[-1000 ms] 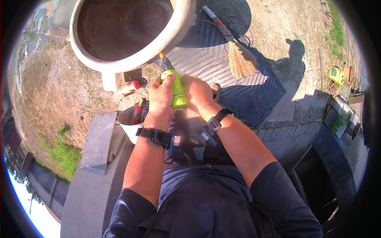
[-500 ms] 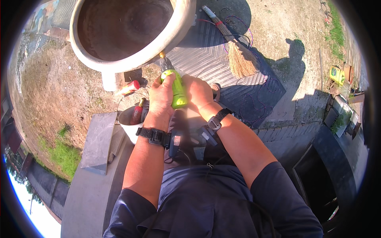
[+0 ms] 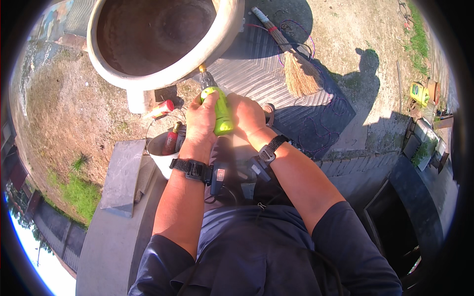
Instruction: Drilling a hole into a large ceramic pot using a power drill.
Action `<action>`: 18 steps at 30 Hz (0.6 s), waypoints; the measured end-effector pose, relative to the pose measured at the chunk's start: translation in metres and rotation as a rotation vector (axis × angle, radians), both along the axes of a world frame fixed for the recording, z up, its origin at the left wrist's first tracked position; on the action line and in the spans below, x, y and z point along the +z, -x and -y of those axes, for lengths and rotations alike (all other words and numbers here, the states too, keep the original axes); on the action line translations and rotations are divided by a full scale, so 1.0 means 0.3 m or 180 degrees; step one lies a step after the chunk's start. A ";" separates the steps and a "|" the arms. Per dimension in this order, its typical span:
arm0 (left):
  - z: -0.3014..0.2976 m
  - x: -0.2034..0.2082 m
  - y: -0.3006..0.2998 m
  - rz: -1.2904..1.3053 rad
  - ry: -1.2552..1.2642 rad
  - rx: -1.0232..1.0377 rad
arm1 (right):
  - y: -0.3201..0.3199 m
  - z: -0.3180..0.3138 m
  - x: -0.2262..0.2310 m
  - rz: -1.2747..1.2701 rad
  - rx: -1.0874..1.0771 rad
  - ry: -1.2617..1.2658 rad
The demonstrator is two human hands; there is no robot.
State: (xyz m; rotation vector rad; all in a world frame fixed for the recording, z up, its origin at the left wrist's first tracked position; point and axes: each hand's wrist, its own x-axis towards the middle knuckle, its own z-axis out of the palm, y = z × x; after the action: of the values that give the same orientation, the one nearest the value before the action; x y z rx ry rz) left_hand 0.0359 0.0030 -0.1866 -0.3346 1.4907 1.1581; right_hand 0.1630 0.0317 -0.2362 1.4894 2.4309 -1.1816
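Between my two hands is a lime-green power drill [image 3: 223,116] with a dark chuck. Its yellowish tip [image 3: 202,68] meets the outer side of a large clay pot [image 3: 148,80], just below the thick pale rim. My left hand [image 3: 200,117] is closed round the drill's left side, with the thumb over the top of the body. My right hand [image 3: 247,114] is closed on its right side, where the handle is hidden behind the fingers. The pot's brown hollow faces up toward me. Both wrists wear black straps with small dark devices.
Left of my legs stands a white bucket [image 3: 159,148] holding a red bottle [image 3: 171,140]. A red-capped container [image 3: 160,109] lies by the pot. Beyond my right hand, a straw broom [image 3: 298,74] and a thin purple cord rest on a dark ribbed mat [image 3: 247,74]. Grey slabs [image 3: 121,172] lie at the left.
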 end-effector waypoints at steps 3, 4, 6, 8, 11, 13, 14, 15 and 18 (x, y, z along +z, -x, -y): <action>0.001 -0.003 0.001 -0.0036 -0.0044 -0.0019 | 0.001 -0.001 0.002 0.0107 0.0047 0.0038; 0.002 -0.003 0.002 -0.0035 -0.0030 -0.0019 | 0.001 -0.002 0.008 0.0066 0.0051 0.0009; 0.005 -0.006 0.005 -0.0044 -0.0038 -0.0025 | 0.004 -0.002 0.011 0.0022 0.0057 -0.0020; -0.004 0.004 0.003 -0.0043 -0.0047 -0.0037 | 0.001 -0.003 0.006 0.0034 0.0049 -0.0027; -0.007 0.018 0.002 0.0072 0.0067 -0.0012 | -0.001 0.001 0.007 -0.0006 0.0021 -0.0081; -0.007 0.018 0.003 0.0087 0.0054 0.0002 | -0.001 0.003 0.004 0.0001 0.0026 -0.0092; -0.008 0.019 0.003 0.0087 0.0053 0.0001 | -0.001 0.004 0.002 0.0008 0.0031 -0.0103; -0.009 0.019 0.002 0.0079 0.0043 0.0005 | -0.002 0.003 -0.001 0.0008 0.0031 -0.0105; -0.007 0.016 0.004 0.0086 0.0030 -0.0001 | -0.002 0.002 -0.002 0.0015 0.0025 -0.0052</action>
State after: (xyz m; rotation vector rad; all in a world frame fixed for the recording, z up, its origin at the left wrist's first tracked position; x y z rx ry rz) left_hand 0.0348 0.0049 -0.1818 -0.3551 1.4731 1.1427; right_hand 0.1636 0.0310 -0.2368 1.4836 2.4469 -1.1582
